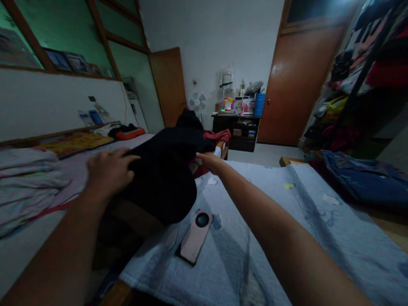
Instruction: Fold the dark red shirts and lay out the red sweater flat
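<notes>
A black garment [162, 170] with what looks like a hood hangs stretched between my two hands, above the edge of the bed; its exact kind is not clear. My left hand [110, 172] grips its left side with bent fingers, slightly blurred. With the arm reaching far forward, my right hand [208, 161] is closed on the garment's right side, and part of its fingers is hidden by the cloth. Below the garment, a pink phone [196, 238] with a round black camera lies back up on the bedsheet.
A pale blue patterned bedsheet [270, 212] spreads to the right. Folded jeans [366, 178] lie at the right edge, under hanging clothes [353, 85]. To the left is another bed with a rumpled blanket [28, 182]. A dark cabinet [237, 131] and a fan [197, 103] stand at the back.
</notes>
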Demonstrator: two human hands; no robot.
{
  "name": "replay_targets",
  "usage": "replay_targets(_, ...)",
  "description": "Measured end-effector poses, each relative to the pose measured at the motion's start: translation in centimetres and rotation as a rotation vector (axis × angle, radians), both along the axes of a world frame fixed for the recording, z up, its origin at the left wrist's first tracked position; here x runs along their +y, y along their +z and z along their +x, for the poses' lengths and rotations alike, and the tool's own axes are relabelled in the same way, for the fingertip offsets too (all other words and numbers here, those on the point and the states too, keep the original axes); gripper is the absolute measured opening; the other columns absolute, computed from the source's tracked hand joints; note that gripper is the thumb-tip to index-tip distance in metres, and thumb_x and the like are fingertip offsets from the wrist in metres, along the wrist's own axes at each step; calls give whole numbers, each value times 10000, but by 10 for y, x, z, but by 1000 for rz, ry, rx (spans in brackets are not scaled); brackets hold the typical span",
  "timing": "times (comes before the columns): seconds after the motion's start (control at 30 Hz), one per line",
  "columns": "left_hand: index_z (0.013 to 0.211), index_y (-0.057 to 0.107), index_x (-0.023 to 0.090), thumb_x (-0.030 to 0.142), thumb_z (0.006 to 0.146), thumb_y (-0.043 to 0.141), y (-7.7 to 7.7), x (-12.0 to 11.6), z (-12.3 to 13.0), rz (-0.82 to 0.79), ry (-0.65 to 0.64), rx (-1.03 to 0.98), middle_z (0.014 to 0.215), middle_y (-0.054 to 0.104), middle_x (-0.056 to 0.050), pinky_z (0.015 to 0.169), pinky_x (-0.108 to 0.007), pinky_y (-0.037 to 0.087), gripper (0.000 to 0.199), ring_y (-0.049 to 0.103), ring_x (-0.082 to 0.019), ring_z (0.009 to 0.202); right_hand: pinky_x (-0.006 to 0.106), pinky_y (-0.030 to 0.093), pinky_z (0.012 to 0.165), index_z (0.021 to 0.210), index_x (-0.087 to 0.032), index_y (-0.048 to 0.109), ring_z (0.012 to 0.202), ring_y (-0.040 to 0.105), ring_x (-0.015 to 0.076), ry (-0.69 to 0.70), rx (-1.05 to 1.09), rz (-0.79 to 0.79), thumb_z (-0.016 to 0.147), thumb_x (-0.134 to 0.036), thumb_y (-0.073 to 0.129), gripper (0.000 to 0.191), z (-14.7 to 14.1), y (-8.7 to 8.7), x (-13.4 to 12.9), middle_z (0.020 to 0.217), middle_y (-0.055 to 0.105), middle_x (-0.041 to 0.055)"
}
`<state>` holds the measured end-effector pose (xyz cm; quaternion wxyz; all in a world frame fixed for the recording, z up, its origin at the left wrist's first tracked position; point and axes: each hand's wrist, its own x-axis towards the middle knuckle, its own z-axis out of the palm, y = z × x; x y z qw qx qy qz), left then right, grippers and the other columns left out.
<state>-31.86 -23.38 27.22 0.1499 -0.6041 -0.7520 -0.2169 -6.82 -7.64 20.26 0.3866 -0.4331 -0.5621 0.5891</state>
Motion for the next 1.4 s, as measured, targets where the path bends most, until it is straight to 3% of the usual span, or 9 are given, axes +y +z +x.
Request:
replay_targets(0.13, 1141, 610, 176, 185, 795, 514, -32, 8, -1, -293, 46, 123, 1196, 650, -123, 1060, -609, 271, 359, 544, -335, 1163, 373, 502, 775, 990, -216, 582, 887, 588, 196, -71, -118, -54, 732, -305, 670, 287, 31, -67, -40, 931, 646, 42)
replay_targets(0.27, 1328, 483, 162, 362, 827, 522, -18, 8, 47, -17, 134, 200, 1429, 440, -198, 1068, -668, 155, 540, 352, -422, 1325, 377, 507, 798, 1039, -189, 575, 960, 597, 223, -143, -164, -32, 731, -290, 589, 324, 72, -108, -75, 1139, 605, 112)
replay_targets(0.43, 1323, 516, 286, 611, 632, 719, -50, 4, 128, -62, -272, 269, 1565, 250, -100, 1091, -682, 17, 791, 7, -485, 1424, 426, 396, 1018, 1010, -198, 605, 1114, 543, 264, -275, -288, 104, 718, -253, 545, 303, 122, -160, -111, 1146, 604, 111)
replay_targets(0.57, 1022, 690, 264, 273, 660, 743, -87, 3, 129, -268, -442, 427, 1398, 500, -106, 1097, -687, -9, 366, 79, -447, 1436, 411, 403, 1011, 1026, -205, 629, 1097, 545, 267, -393, -562, 391, 751, -217, 498, 305, 157, -203, -133, 1118, 614, 123)
replay_targets(0.67, 860, 707, 218, 87, 773, 539, -76, 1, 102, -357, -550, 445, 1093, 656, -109, 1085, -630, 221, 230, 306, -387, 1382, 398, 408, 999, 998, -168, 644, 1085, 546, 255, -429, -654, 522, 743, -144, 464, 313, 169, -223, -143, 1079, 626, 126)
replay_targets(0.83, 801, 700, 227, 35, 797, 441, -47, -15, 53, -299, -631, 510, 988, 669, -88, 1093, -492, 326, 321, 364, -304, 1368, 363, 408, 985, 953, -148, 669, 1068, 546, 237, -390, -712, 607, 752, -101, 476, 282, 171, -227, -147, 1074, 643, 126)
replay_targets(1.03, 823, 731, 213, 93, 754, 498, -92, -33, 36, -456, -490, 548, 1022, 681, -118, 1122, -490, 277, 271, 364, -333, 1368, 360, 391, 999, 922, -149, 684, 1074, 538, 238, -370, -713, 587, 762, -94, 494, 254, 170, -220, -150, 1082, 640, 123)
replay_targets(1.23, 1077, 683, 182, 201, 657, 629, -75, -11, 109, -641, -370, 504, 1056, 681, -174, 994, -619, 286, 424, 506, -440, 1195, 381, 408, 990, 885, -170, 689, 1056, 570, 235, -358, -577, 430, 699, -102, 526, 256, 174, -213, -145, 1041, 667, 100)
replay_targets(1.4, 1096, 634, 204, 250, 711, 631, -83, 23, 209, -572, -704, 378, 1060, 670, -129, 965, -486, 371, 388, 600, -317, 1050, 386, 485, 904, 968, -180, 665, 949, 627, 213, -436, -265, 221, 722, -258, 578, 272, 215, -176, -119, 1005, 685, 71)
